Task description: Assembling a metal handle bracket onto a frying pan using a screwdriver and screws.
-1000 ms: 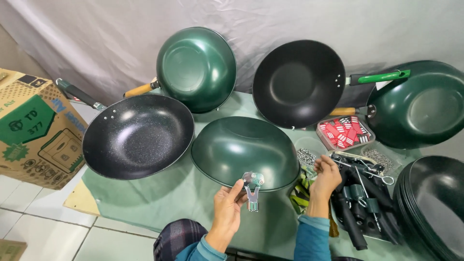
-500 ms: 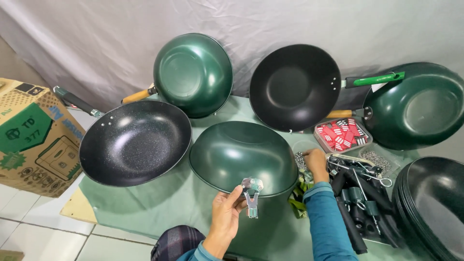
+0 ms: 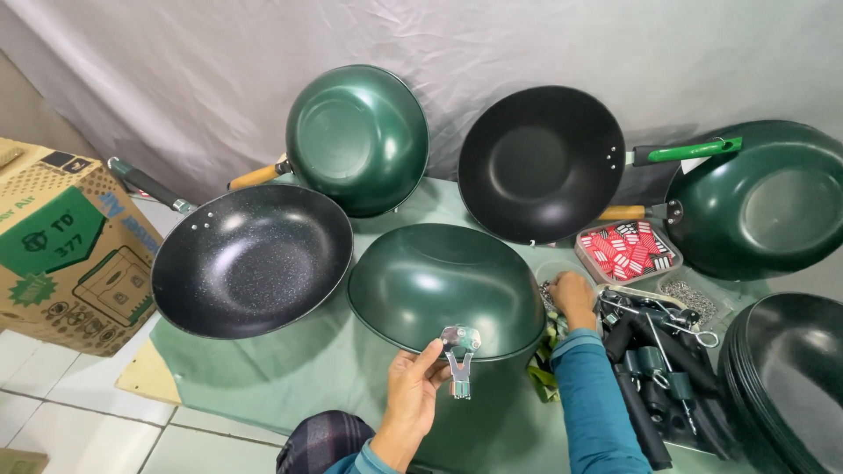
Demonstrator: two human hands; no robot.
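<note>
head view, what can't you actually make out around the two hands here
- Right hand: fingertips dip behind the upturned green wok, so what they touch is hidden.
- Metal bracket in the left hand: too small to read its holes.
- Stack of black pans: cut off by the right edge.
- Black handles: jumbled, count unclear.

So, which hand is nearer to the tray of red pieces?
The right hand: it lies just left of and below the tray. The left hand is further down-left, holding a metal bracket.

Bracket (image 3: 459, 349) before upturned wok (image 3: 446, 290)
</note>
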